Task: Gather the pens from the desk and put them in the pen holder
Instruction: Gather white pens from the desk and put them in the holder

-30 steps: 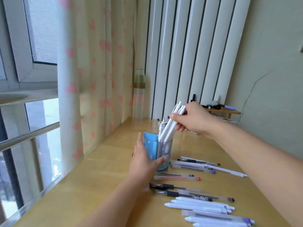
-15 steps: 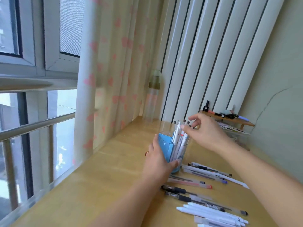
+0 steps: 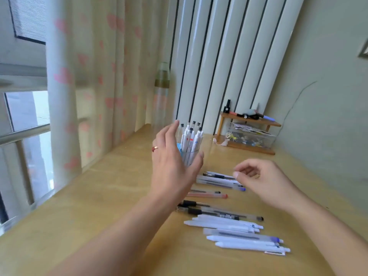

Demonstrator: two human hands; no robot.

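Observation:
A clear pen holder (image 3: 191,151) with a blue insert stands on the wooden desk (image 3: 99,196), holding several white pens upright. My left hand (image 3: 173,164) has straight fingers and sits just in front of the holder, partly hiding it; whether it touches the holder I cannot tell. My right hand (image 3: 258,182) hovers empty, fingers loosely curled, above the nearest loose pens (image 3: 219,181). More pens lie in a row toward me: a pink one (image 3: 207,195), black gel pens (image 3: 219,213), and white and frosted pens (image 3: 239,234).
A small wooden shelf (image 3: 249,134) with clutter and a clear box stands at the back right. A tall clear bottle (image 3: 162,96) stands by the curtain. Window and curtain run along the left; the wall is close on the right.
My right hand let go of the white pens into the holder and drew back down over the loose pens. My left hand's grip on the holder loosened, fingers straightening.

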